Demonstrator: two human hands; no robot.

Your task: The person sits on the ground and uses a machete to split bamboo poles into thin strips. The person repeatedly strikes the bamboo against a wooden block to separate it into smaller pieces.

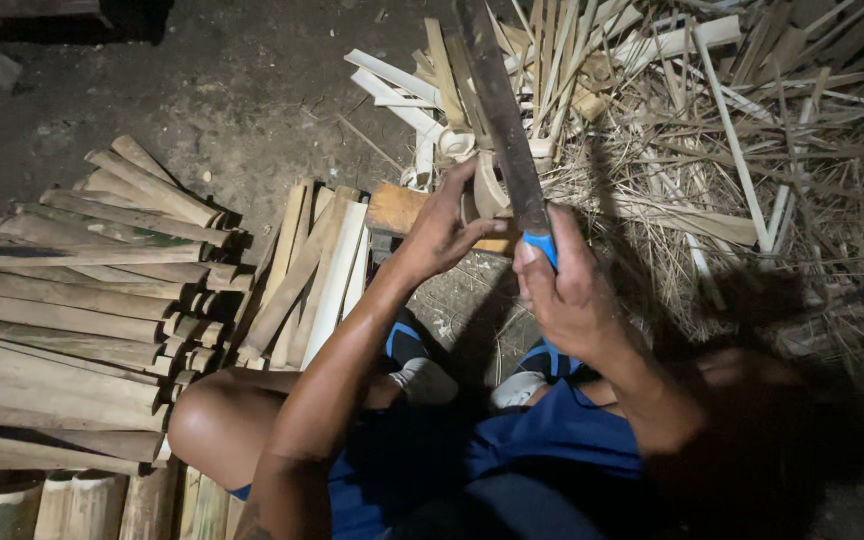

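Note:
My right hand (570,290) grips the blue handle of a long dark machete (500,110), whose blade points away from me and upward. My left hand (444,225) holds a short curved piece of split bamboo (487,190) upright against a wooden chopping block (397,208). The blade lies beside the bamboo piece, at its right edge. My bare knee and blue shorts show at the bottom.
A stack of split bamboo slats (72,300) fills the left. A smaller bundle of slats (312,270) leans beside the block. Thin strips and shavings (732,130) are heaped at the right and back. Bare dirt ground (222,80) lies at the upper left.

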